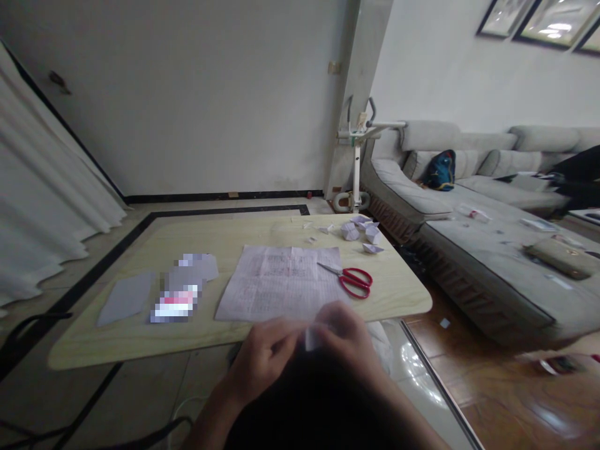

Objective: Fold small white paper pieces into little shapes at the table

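Close to my body, at the table's near edge, my left hand [274,350] and my right hand [344,334] meet with their fingers closed on a small piece of white paper [310,339]. Fingers cover most of it, and the hands are slightly blurred. Just beyond them a large creased sheet of paper [276,287] with faint writing lies flat. Red-handled scissors [355,281] rest partly on its right side, blades pointing left. Several small folded paper pieces [363,230] stand at the table's far right corner.
The light wooden table [187,347] also carries a torn paper sheet [125,300] and a pixelated bright object [175,303] on the left. Paper scraps [325,229] lie near the far edge. A grey sofa [469,269] stands to the right, a white curtain [42,187] to the left.
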The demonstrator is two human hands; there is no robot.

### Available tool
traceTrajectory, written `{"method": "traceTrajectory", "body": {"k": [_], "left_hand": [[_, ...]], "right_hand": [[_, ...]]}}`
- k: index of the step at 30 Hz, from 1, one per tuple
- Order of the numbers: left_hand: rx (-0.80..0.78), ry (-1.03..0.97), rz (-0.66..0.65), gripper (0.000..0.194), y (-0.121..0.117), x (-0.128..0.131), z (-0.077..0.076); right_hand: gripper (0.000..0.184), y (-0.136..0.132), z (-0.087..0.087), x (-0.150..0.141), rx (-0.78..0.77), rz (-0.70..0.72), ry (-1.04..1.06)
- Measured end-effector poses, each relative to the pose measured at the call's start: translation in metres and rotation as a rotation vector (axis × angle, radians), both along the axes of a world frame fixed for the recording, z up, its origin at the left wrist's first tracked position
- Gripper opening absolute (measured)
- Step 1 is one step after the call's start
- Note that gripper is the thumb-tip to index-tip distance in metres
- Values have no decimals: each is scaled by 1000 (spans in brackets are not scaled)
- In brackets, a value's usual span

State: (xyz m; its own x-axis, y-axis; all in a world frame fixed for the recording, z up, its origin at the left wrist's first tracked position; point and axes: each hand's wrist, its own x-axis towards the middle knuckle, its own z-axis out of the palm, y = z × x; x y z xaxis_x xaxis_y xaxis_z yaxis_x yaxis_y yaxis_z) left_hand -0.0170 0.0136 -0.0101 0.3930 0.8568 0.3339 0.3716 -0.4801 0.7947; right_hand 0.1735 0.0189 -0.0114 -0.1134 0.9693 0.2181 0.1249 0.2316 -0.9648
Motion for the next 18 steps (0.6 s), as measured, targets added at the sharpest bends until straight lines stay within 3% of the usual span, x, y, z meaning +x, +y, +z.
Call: {"method": "traceTrajectory", "body": {"k": [3,9,14,18], "left_hand": [[84,69,-20,28,1,1,-2],[341,154,136,15,0,4,-12],[421,97,216,17,0,4,-17],[462,75,208,18,-1,5,-19]], "right_hand": [[10,1,-1,-1,-18,3,35],[19,3,-3,3,-31,-16,154],[21,0,3,11,-19,27,185],[17,-4,4,8,-59,39,170]]}}
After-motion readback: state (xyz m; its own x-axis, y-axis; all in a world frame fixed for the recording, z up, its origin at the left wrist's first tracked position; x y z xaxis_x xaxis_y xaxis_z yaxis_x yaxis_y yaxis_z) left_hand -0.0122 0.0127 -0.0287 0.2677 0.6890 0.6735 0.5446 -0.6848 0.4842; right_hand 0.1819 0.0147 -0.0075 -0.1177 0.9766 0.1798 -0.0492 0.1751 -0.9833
